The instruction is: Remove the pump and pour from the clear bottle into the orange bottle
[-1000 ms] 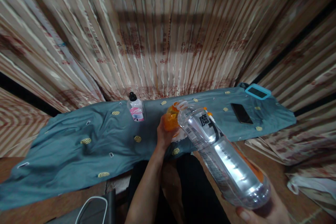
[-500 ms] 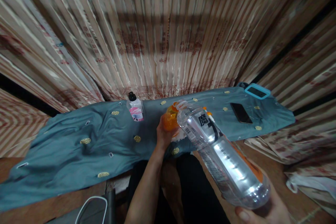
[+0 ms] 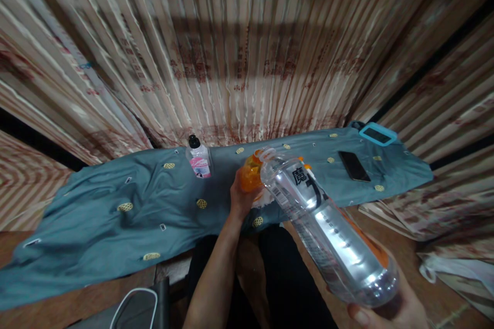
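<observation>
My left hand [image 3: 242, 193] is wrapped round a small orange bottle [image 3: 250, 177] above the cloth. In my right hand [image 3: 397, 308] a large clear plastic bottle [image 3: 309, 216] with a silver, black and orange label is gripped near its base. It tilts down to the left, its uncapped neck against or very close to the mouth of the orange bottle; contact is hard to tell. No stream of liquid can be made out. Something white, partly hidden, lies under the orange bottle. Behind the clear bottle, bits of orange and white show.
A teal cloth [image 3: 162, 221] with pineapple prints covers the long table. On it stand a black-capped bottle with a pink label [image 3: 199, 160], a dark phone [image 3: 354, 165] and a blue-framed device [image 3: 378, 134]. Striped curtains [image 3: 239, 61] hang behind. My legs are below.
Almost nothing differs. Both hands and both bottles hold the same pose, with only a very slight shift of my right hand.
</observation>
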Available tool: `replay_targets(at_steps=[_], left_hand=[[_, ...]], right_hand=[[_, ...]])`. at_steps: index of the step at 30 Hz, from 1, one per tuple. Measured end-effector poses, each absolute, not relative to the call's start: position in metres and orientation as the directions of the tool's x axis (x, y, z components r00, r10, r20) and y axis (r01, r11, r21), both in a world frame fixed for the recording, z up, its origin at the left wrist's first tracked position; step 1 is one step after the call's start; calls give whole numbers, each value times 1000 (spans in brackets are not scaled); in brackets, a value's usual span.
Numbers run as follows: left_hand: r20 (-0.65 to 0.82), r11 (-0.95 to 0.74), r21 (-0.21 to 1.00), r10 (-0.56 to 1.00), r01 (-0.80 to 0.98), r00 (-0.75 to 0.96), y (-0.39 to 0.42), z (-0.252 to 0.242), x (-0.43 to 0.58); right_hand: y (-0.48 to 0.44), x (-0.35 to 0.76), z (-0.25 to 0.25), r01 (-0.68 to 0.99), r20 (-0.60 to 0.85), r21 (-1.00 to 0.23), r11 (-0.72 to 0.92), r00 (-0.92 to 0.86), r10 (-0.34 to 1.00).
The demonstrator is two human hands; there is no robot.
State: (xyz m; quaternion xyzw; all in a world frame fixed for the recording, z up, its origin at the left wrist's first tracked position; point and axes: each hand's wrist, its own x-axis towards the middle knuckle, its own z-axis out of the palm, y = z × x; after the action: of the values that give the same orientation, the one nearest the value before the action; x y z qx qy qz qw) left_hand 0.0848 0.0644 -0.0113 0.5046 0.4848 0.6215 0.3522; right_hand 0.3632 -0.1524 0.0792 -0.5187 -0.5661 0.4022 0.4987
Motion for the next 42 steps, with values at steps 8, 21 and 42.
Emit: replay_targets(at_steps=[8,21,42], left_hand=[[249,-250,968,939,27,-237,62,-7,84],[255,-254,966,932,37,-256,63,-8,86],[251,-253,967,932,29,-262,61,-3,87]], right_hand=[[-149,363,80,198,126,-974,113,53,991],[-152,363,86,199,120,-974,109,43,992],[-152,354,92,224,109,-972,67,182,977]])
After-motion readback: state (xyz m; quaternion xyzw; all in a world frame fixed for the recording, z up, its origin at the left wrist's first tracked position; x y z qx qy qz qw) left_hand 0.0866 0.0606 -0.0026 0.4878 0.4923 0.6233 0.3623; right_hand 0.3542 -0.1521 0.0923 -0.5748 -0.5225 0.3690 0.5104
